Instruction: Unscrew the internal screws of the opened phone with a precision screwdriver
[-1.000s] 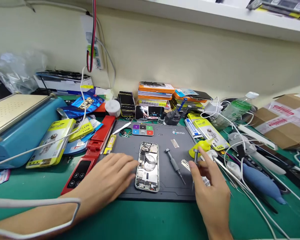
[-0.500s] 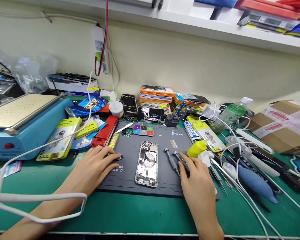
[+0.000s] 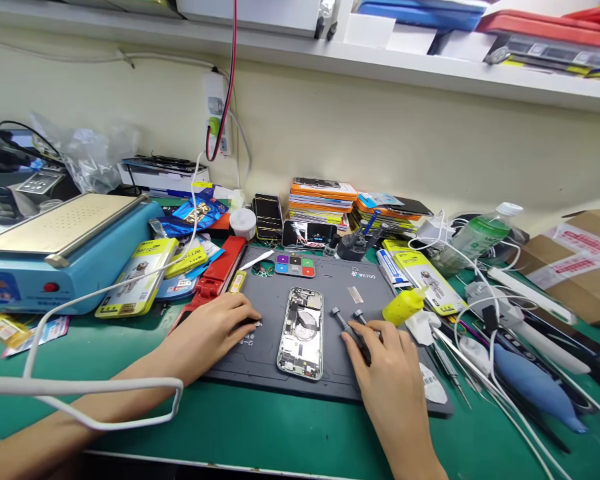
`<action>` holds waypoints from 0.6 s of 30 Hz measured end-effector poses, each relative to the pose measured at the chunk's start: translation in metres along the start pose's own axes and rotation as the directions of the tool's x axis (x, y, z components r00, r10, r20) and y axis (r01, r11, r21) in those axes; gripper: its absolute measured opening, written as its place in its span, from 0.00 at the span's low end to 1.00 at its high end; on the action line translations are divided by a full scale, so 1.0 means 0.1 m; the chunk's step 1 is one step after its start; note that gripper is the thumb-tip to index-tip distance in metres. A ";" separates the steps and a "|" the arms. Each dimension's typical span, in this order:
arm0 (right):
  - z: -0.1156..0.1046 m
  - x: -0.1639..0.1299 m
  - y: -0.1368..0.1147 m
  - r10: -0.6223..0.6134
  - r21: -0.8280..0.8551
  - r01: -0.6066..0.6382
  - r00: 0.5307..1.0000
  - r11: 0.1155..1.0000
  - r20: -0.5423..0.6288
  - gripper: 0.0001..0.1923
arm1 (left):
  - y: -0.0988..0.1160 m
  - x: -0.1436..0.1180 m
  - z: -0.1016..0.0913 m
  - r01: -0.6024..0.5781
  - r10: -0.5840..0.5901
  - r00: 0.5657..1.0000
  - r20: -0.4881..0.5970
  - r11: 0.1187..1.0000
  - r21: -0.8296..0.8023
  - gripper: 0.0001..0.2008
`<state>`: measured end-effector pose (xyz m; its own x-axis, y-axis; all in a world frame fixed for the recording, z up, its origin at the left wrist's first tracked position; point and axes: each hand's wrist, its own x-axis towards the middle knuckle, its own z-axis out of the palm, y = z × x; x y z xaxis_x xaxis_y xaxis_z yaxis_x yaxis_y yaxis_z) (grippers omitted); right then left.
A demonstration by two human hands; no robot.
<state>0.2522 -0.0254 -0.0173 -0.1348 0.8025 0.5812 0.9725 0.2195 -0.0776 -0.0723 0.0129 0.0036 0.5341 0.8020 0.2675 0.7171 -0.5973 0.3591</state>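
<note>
Since a second ago your right hand (image 3: 387, 370) dropped onto the two screwdrivers (image 3: 347, 325), fingers curled around one. They point away-left, just right of the opened phone (image 3: 301, 331). Left hand (image 3: 215, 330) rests flat, fingers loosely together, on the mat (image 3: 330, 280).

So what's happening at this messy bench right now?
A person sits at a green bench with an opened phone lying face down, its insides showing, on a grey work mat. The right hand rests its fingers on two dark screwdrivers lying beside the phone. The left hand lies flat on the mat's left edge, holding nothing that shows. A yellow bottle lies nearby.
</note>
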 end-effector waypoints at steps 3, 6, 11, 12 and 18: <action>0.01 -0.05 0.01 0.007 0.008 -0.006 1.000 1.000 -0.013 0.20 | 0.03 0.07 0.02 -0.042 0.049 0.996 0.070 0.995 -0.095 0.11; 0.02 -0.08 0.02 0.019 0.027 -0.018 1.000 0.999 -0.015 0.19 | 0.04 0.13 -0.02 -0.030 0.053 0.990 0.130 0.985 -0.171 0.12; 0.02 -0.08 0.04 0.022 0.054 -0.021 1.000 0.998 -0.016 0.17 | 0.02 0.26 -0.12 0.034 0.022 0.974 0.225 0.969 -0.243 0.12; 0.01 -0.08 0.05 0.021 0.059 -0.020 1.000 0.998 -0.018 0.17 | 0.01 0.30 -0.12 0.044 0.018 0.971 0.239 0.966 -0.253 0.10; 0.02 -0.09 0.05 0.025 0.084 -0.024 1.000 0.996 -0.011 0.17 | -0.05 0.42 0.02 0.104 -0.021 0.967 0.254 0.942 -0.318 0.07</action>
<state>0.2581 -0.0304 -0.0241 -0.1079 0.8015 0.5882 0.9561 0.2459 -0.1596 -0.0529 0.0498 0.0114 0.6153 0.7879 0.0237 0.5887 -0.4793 0.6510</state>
